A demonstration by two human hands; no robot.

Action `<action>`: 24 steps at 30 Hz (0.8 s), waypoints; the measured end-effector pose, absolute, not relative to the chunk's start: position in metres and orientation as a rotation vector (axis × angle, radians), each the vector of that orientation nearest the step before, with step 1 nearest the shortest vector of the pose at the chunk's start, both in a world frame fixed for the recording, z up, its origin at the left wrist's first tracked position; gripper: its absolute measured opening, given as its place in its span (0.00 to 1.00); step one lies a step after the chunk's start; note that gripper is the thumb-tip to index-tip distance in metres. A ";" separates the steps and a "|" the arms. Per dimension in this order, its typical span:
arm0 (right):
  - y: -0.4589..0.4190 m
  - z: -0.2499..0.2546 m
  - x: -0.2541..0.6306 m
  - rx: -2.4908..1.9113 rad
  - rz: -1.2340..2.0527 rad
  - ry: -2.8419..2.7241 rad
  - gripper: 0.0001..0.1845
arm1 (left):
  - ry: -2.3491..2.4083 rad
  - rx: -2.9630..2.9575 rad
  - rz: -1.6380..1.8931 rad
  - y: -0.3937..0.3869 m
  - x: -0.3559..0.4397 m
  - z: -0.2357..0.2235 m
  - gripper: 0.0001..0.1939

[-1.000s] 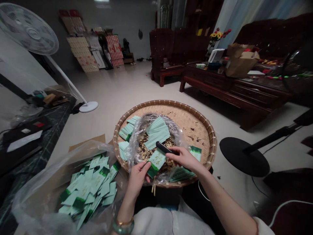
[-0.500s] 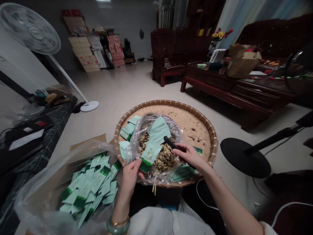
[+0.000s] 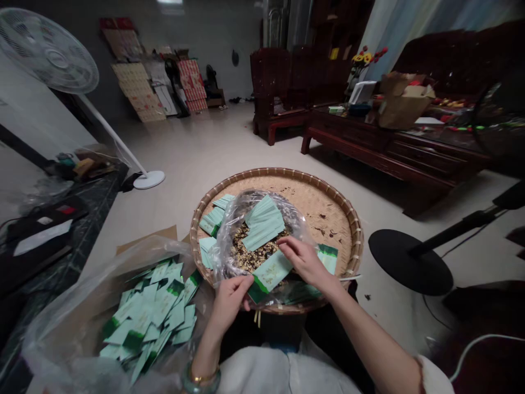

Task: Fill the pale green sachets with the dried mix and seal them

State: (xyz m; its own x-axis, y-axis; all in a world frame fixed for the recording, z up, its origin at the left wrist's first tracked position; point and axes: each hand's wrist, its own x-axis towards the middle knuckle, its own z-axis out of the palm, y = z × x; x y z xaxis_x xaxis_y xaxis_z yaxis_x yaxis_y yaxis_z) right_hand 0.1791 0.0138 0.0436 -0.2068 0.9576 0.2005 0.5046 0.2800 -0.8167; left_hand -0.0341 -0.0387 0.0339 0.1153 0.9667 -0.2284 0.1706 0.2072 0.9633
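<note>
item one: flat pale-green paper sachet with dark-green end and gilt lettering (image 3: 274, 271), held slantwise above the near part of the round woven bamboo tray (image 3: 324, 197).

left hand (image 3: 232, 298): thumb and fingers pinching the sachet's dark-green lower-left end; gold bangle and green bangle (image 3: 207, 384) at the wrist.

right hand (image 3: 303, 262): fingers bent at the sachet's upper-right end; whether they pinch it cannot be told.

in tray: clear plastic bag (image 3: 223, 241), open, containing loose dark-and-pale dried mixture (image 3: 248, 257); fanned stack of pale-green sachets (image 3: 264, 221) lying on the mixture; further sachets (image 3: 211, 220) along the left side; dark crumbs (image 3: 324, 216), scattered, far right.

beside tray, left: large translucent plastic bag (image 3: 53, 328), containing heaped green sachets (image 3: 151, 312).
</note>
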 end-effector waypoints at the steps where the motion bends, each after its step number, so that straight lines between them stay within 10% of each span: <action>1: 0.014 0.044 0.175 -1.300 0.748 -1.838 0.18 | 1.300 1.234 0.852 -0.039 -0.033 0.034 0.23; 9: 0.016 0.036 0.161 -1.233 0.729 -1.704 0.24 | 1.251 1.185 0.910 -0.040 -0.030 0.030 0.23; 16: 0.058 0.025 0.167 -1.440 0.753 -1.760 0.13 | 1.064 0.508 1.944 -0.038 -0.045 0.032 0.33; 24: 0.084 0.006 0.145 -1.551 0.565 -1.896 0.11 | 1.016 0.500 1.717 -0.042 -0.037 0.036 0.27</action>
